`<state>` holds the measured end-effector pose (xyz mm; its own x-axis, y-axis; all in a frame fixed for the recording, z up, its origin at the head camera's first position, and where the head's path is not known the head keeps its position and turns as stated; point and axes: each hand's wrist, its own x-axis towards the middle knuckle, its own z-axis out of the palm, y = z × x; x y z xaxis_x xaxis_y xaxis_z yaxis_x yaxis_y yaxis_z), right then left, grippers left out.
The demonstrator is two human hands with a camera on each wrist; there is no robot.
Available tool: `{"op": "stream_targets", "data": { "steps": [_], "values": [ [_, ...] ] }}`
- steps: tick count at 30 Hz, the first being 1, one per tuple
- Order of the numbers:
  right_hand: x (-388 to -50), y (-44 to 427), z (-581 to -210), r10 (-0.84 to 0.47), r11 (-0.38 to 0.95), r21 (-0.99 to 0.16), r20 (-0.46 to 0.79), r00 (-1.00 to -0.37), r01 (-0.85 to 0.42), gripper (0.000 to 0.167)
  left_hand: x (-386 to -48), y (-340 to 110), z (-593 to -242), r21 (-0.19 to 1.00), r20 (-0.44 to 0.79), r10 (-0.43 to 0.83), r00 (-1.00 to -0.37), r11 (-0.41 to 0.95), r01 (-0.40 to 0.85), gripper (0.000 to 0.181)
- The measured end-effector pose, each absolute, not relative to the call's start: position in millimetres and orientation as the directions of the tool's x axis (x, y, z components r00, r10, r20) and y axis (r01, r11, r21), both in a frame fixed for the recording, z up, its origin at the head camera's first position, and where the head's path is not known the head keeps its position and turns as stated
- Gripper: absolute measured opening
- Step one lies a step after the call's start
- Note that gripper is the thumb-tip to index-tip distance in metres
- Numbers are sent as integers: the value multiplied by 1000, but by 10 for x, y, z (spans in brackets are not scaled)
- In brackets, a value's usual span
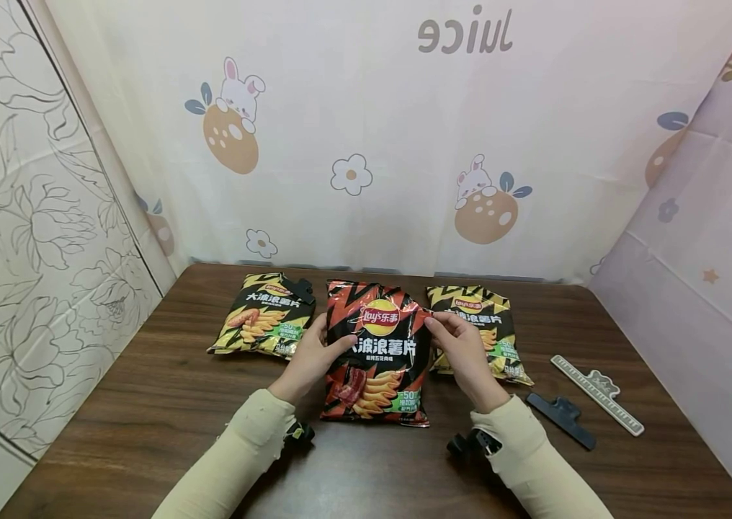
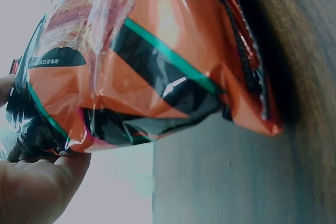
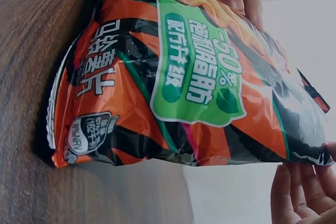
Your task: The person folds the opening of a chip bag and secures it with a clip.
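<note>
Over the table (image 1: 372, 476), the left hand (image 1: 312, 355) and right hand (image 1: 466, 352) grip a red chip bag (image 1: 379, 360) by its sides; flanking it are a clipped yellow bag (image 1: 262, 317) and a second yellow bag (image 1: 501, 337); two loose clips (image 1: 560, 419) lie farther right

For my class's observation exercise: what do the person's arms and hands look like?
The left sleeve and right sleeve are long and cream. Black devices sit at both wrists, the left one bearing a yellow-green mark. The left hand and right hand are gloveless.
</note>
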<state>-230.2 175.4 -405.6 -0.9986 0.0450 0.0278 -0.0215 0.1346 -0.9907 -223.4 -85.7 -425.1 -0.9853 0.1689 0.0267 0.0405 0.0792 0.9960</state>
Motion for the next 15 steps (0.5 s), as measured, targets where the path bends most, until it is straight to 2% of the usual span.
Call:
{"op": "stream_targets", "data": {
  "steps": [15],
  "values": [
    [-2267,1716,-4073,95,89,-994,67,-993,-58,34,-2196,-863,-4242,996,38,157,-987,79,51,56]
  ]
}}
